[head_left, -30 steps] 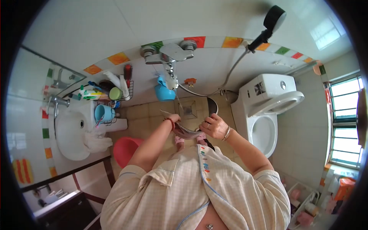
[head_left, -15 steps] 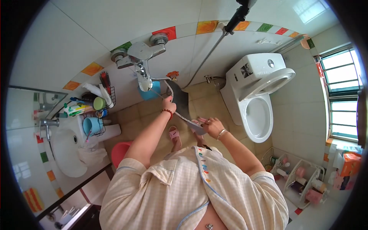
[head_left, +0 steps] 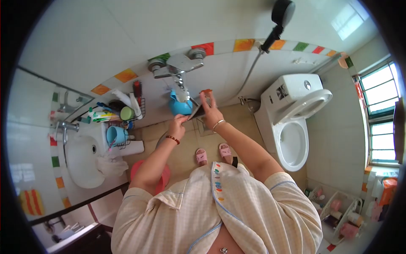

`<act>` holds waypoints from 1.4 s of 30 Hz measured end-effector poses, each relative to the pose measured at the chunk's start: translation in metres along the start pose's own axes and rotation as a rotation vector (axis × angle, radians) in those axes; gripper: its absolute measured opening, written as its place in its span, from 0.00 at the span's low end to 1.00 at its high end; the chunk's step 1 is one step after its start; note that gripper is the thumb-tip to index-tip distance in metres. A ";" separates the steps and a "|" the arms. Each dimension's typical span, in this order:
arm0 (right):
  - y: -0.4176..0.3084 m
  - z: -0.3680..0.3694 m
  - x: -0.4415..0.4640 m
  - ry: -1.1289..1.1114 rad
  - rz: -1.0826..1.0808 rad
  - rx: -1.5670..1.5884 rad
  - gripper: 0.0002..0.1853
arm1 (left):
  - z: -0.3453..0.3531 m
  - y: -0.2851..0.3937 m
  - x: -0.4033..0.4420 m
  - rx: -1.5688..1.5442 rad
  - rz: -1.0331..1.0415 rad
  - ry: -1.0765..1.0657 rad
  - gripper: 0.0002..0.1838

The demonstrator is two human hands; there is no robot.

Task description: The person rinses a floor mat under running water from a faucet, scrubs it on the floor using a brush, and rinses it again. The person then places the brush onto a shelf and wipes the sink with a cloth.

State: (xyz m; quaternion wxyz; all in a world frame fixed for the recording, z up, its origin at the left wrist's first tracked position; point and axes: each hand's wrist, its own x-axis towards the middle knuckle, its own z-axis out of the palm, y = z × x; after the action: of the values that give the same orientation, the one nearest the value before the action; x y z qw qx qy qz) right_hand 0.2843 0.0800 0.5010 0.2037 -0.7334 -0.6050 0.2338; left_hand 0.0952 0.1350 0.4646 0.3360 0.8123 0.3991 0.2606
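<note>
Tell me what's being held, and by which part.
A thin, curved dark-grey sheet, pinched at its edge by the left hand. Whether the right hand also grips it cannot be told.

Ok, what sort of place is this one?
Most likely a home bathroom: there's a toilet with its seat up, a sink and a wall-mounted shower head.

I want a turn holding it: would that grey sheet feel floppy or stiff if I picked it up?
Probably floppy: the grey sheet seems to curve beside the left hand. Likely light for its size, since its edge looks thin. It may get slippery if wet, being held near the tap.
</note>
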 end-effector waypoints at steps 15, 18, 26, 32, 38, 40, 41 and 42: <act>-0.035 0.007 0.019 0.456 -0.394 0.428 0.10 | -0.040 -0.002 -0.014 0.076 -0.042 0.294 0.20; -0.042 -0.007 0.018 0.448 -0.346 0.389 0.08 | -0.030 -0.003 -0.010 0.097 -0.032 0.294 0.17; -0.058 -0.015 0.018 0.534 -0.333 0.375 0.06 | -0.036 0.051 0.017 0.091 -0.010 0.247 0.15; -0.049 -0.029 0.020 0.482 -0.274 0.410 0.06 | -0.019 0.053 0.048 -0.054 0.146 0.177 0.11; -0.040 -0.061 0.018 0.279 -0.376 0.279 0.11 | -0.008 0.046 0.058 -0.026 0.058 0.124 0.09; -0.048 -0.066 0.015 0.241 -0.481 0.316 0.11 | -0.012 0.040 0.058 -0.090 -0.101 0.131 0.08; -0.048 -0.064 0.015 0.241 -0.476 0.316 0.11 | -0.014 0.039 0.057 -0.092 -0.101 0.127 0.08; -0.047 -0.062 0.016 0.206 -0.491 0.312 0.13 | -0.015 0.038 0.055 -0.141 -0.036 0.187 0.09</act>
State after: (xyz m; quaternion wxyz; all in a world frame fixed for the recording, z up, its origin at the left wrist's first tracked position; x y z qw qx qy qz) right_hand 0.2862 0.1038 0.5767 0.4245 -0.5449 -0.6971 0.1922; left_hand 0.1327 0.1678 0.5108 0.3582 0.7515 0.4241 0.3566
